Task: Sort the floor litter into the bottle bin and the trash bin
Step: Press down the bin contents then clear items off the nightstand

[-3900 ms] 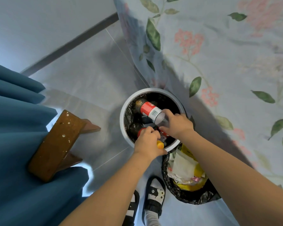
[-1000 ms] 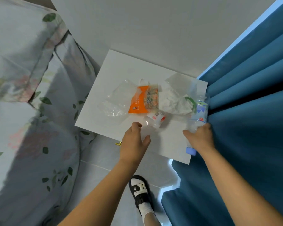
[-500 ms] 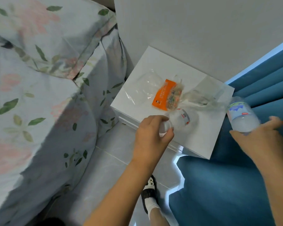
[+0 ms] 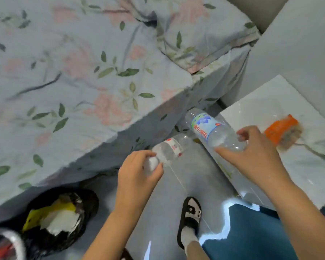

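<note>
The left hand (image 4: 139, 171) curls round the cap end of a small clear bottle (image 4: 169, 149), its body jutting beyond the fingertips; the right hand (image 4: 251, 156) clamps a blue-labelled bottle (image 4: 212, 132) between thumb and fingers; both have been lifted off the white table (image 4: 308, 169) since half a second ago.

No legible text on bottle labels (image 4: 203, 126)

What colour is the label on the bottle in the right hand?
Light blue and white, with green edging; head view.
</note>
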